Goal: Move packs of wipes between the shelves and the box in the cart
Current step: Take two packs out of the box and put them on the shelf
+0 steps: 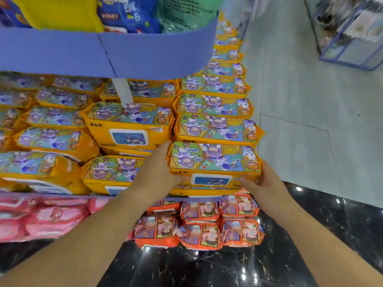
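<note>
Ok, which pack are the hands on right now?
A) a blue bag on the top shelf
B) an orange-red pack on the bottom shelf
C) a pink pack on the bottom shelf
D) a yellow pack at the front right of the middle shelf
D: the left hand and the right hand grip opposite ends of the yellow pack.

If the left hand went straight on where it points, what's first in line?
Probably the next yellow pack behind the held pack, whose left end the left hand grips. The tilted pack lies close beside that line. Depth unclear.
</note>
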A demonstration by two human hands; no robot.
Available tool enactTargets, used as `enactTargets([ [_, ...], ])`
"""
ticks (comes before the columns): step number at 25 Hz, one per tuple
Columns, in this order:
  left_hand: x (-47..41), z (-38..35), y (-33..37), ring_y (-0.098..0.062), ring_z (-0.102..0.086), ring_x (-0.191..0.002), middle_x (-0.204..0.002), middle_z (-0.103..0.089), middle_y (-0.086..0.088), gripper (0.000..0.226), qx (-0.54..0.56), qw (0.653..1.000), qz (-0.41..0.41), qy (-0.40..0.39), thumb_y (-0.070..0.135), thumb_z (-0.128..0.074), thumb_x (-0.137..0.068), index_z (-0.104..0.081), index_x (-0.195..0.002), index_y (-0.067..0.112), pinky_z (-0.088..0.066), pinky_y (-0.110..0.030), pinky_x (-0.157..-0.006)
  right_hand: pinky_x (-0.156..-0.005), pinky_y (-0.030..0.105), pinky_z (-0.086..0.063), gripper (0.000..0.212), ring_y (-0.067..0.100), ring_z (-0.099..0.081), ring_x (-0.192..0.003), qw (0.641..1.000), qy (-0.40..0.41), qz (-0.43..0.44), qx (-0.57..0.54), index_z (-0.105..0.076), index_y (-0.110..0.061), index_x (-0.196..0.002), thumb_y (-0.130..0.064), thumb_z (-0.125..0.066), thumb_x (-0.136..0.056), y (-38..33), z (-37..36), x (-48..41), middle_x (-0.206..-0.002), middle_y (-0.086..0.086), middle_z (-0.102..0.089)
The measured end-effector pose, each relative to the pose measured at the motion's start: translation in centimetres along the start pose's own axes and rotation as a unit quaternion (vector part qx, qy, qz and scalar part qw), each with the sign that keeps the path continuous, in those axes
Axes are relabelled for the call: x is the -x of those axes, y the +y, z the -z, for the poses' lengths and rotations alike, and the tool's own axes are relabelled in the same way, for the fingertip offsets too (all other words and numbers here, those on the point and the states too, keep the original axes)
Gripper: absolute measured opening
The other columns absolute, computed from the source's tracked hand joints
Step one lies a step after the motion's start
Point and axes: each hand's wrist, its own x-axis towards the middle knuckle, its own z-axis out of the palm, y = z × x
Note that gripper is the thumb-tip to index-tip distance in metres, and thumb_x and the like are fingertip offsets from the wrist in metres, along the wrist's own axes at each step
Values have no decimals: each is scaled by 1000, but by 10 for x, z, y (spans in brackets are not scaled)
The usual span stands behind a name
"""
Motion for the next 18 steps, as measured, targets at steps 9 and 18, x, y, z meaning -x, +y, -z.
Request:
enactTargets([
  [9,125,116,11,-25,-19,-155,-169,-17,-3,115,-153,983,51,-84,40,-83,-80,-5,-164,27,-26,-44,-123,-123,45,-19,83,32,-20,-151,906,-60,73,412,-24,-11,-157,-36,-71,-92,-109,-34,79,-162,11,-28],
  [18,325,355,-44,-18,-18,-155,-169,-18,-1,107,-126,988,89,25,54,-76,-79,-17,-163,23,-21,-32,-123,-125,42,-12,93,25,-6,-157,856,-210,182,436,-15,-17,-161,-59,-58,-90,-245,-244,220,-169,4,-12],
])
